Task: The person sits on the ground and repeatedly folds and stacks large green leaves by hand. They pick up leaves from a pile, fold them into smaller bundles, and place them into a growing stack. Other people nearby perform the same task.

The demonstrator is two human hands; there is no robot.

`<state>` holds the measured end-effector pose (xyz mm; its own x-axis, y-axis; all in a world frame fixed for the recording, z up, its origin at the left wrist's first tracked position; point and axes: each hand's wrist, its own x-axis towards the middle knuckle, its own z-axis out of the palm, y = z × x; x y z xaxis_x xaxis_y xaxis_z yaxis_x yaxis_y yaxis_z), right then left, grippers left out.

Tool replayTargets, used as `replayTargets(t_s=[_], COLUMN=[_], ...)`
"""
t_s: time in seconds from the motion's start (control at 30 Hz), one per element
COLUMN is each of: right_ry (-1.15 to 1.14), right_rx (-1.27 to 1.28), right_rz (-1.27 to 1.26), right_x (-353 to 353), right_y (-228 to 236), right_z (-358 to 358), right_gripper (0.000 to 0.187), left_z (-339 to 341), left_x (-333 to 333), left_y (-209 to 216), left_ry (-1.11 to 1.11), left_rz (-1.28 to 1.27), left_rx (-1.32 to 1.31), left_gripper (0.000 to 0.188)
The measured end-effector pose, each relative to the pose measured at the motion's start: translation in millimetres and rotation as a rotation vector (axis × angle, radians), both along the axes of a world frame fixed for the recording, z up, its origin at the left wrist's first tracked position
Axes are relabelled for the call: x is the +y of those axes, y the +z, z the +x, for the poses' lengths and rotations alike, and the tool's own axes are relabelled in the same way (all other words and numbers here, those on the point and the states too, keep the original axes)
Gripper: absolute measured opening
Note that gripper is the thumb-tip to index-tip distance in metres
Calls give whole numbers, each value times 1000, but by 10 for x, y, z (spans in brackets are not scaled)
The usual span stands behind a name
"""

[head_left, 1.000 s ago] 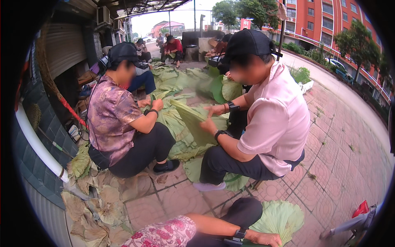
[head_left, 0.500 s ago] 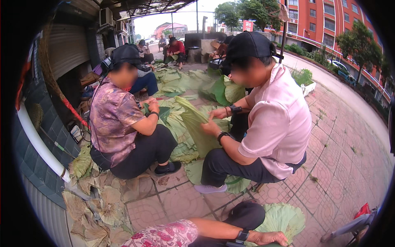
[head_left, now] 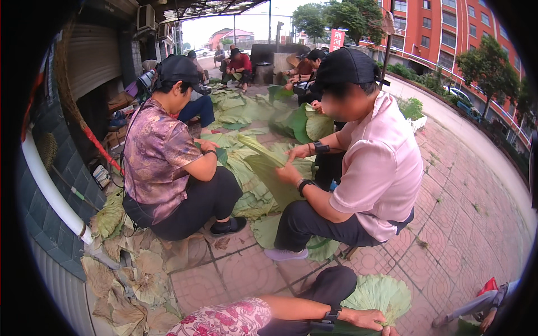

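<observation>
My left arm, in a floral sleeve, reaches in from the lower edge, a dark band on its wrist. My left hand [head_left: 365, 318] is closed on the gathered part of a pale green lotus leaf [head_left: 382, 294], which fans out beyond it. Beside it, only the fingers of my right hand [head_left: 390, 331] show at the lower edge. They are bent against the same leaf; the rest of that hand is cut off. My dark-trousered knee [head_left: 335, 281] is just behind the left forearm.
A person in pink [head_left: 375, 157] sits ahead, holding a large leaf [head_left: 274, 176]. Opposite, a person in a patterned shirt [head_left: 162, 157] handles a leaf. Leaf piles [head_left: 249, 193] lie between them. Dry brown leaves [head_left: 131, 291] cover paving at left. Another person's limbs [head_left: 485, 305] show at lower right.
My left hand has shifted up slightly, and my right fingers have come into view next to it. The lotus leaf has moved a little left. The patterned-shirt person's head has turned.
</observation>
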<state>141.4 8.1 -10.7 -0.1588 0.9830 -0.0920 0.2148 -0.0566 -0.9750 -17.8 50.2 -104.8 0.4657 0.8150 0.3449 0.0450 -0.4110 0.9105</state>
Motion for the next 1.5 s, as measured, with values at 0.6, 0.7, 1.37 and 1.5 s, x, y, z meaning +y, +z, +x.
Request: replayTargets(t_s=[0.6,0.7,1.37,1.5], right_ry=[-34,-41,18,271], right_rx=[419,468,247,-69], right_rz=[-255,-288,-158,103], right_x=[131,158,234,168], right_y=[-77,-97,72,245], right_z=[-172,-165,-92,-33], right_gripper=[34,35,44,42], left_z=[-46,-45,-354,-425], left_x=[-67,-29,-18,-80], left_y=[405,420,768,760], left_ry=[-332,-327,43,196], left_rz=[-708,-737,-496,-273], left_rx=[-704,-749,-474,-62], left_gripper=[32,32,37,38])
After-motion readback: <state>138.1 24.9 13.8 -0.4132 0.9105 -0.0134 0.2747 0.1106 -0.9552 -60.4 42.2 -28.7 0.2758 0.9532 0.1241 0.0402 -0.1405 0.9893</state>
